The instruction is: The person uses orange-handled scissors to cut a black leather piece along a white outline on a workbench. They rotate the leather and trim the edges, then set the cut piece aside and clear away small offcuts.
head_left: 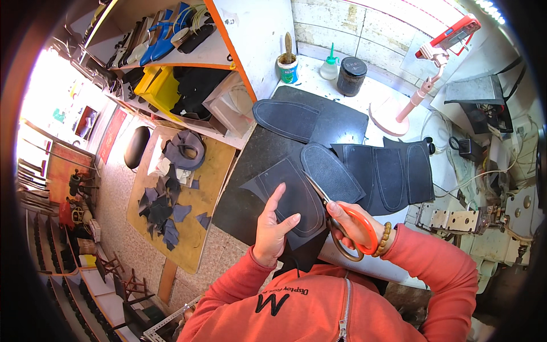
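My left hand (272,227) holds a dark grey sheet of sole material (288,194) from below, fingers spread on it. My right hand (352,223) grips orange-handled scissors (342,219) whose blades reach up-left into the sheet beside a marked sole outline. A cut-out dark sole (330,171) lies just right of the blades. More dark sheets with sole outlines (393,174) lie to the right, and another sole piece (285,118) rests further back on the black mat (239,194).
At the back stand a glue tin with a brush (288,67), a clear squeeze bottle (329,65) and a black jar (351,75). A phone on a pink stand (424,85) is at the right, near a sewing machine (484,219). Dark offcuts litter a board (171,205) on the left, below shelves.
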`<state>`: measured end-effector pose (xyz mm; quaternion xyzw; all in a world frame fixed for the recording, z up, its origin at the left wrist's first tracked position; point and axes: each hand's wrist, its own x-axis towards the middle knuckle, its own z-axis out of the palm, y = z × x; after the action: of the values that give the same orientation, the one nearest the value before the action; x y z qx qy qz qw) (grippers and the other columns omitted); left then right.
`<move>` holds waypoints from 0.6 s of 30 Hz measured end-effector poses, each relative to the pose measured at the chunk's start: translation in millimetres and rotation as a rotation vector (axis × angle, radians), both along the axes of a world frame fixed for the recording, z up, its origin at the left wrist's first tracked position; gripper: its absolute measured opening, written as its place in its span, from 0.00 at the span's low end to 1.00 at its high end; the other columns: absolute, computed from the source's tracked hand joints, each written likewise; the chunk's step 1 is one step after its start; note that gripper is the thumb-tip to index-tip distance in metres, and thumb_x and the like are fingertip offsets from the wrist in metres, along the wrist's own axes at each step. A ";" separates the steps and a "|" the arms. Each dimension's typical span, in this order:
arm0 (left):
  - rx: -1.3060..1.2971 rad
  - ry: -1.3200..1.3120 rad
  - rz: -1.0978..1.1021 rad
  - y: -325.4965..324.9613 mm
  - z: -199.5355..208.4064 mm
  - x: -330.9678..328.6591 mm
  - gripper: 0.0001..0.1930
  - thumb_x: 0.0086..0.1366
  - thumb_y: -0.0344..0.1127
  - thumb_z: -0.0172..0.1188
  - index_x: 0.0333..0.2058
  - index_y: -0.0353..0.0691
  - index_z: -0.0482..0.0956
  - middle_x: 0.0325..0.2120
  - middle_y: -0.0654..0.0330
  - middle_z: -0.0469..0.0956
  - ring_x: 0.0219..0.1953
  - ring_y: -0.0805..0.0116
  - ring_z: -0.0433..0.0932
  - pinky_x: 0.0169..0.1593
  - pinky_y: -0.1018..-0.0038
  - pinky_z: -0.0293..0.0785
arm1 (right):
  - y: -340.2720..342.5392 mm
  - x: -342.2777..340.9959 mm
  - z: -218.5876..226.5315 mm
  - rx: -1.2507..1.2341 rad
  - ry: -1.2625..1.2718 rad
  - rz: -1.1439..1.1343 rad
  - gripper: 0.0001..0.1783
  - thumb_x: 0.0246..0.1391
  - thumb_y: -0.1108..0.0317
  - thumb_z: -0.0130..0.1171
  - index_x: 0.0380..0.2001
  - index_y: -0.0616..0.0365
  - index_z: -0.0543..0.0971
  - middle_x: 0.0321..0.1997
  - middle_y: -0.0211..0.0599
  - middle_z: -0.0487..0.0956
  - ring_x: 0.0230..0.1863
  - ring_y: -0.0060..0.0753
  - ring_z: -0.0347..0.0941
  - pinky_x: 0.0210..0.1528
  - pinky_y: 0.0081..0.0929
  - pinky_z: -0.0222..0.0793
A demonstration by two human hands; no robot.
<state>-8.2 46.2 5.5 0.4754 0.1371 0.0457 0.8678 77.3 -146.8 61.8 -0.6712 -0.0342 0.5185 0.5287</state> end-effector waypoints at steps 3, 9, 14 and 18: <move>0.032 -0.004 0.003 1.2 -0.1 0.0 0.38 0.57 0.16 0.59 0.65 0.33 0.55 0.62 0.54 0.60 0.60 0.69 0.64 0.62 0.73 0.63 | 1.9 2.6 -0.3 0.010 -0.007 0.019 0.33 0.61 0.33 0.37 0.37 0.56 0.70 0.19 0.27 0.67 0.13 0.15 0.60 0.16 0.14 0.59; -0.080 0.017 -0.044 -2.5 0.8 -1.6 0.38 0.57 0.16 0.59 0.65 0.33 0.56 0.63 0.54 0.59 0.60 0.69 0.64 0.62 0.73 0.63 | 16.9 20.1 -6.2 0.175 -0.086 0.047 0.38 0.61 0.31 0.32 0.30 0.58 0.70 0.12 0.33 0.68 0.09 0.25 0.66 0.11 0.22 0.61; -0.020 0.006 -0.023 -0.8 1.2 -1.5 0.37 0.57 0.16 0.60 0.65 0.33 0.56 0.63 0.54 0.59 0.61 0.68 0.64 0.62 0.73 0.63 | 22.0 22.7 -11.8 0.148 -0.142 0.023 0.39 0.60 0.30 0.33 0.32 0.59 0.71 0.13 0.32 0.68 0.11 0.24 0.66 0.12 0.22 0.60; -0.039 0.030 -0.031 1.7 0.8 -2.1 0.37 0.57 0.17 0.60 0.65 0.32 0.56 0.63 0.54 0.58 0.61 0.68 0.63 0.63 0.73 0.62 | 22.1 23.0 -13.1 0.073 -0.158 0.009 0.39 0.60 0.29 0.34 0.33 0.59 0.72 0.16 0.30 0.69 0.13 0.21 0.65 0.14 0.20 0.59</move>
<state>-10.4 47.9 6.4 0.4611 0.1435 0.0225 0.8754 100.3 -124.6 48.8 -0.6902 -0.0978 0.4646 0.5462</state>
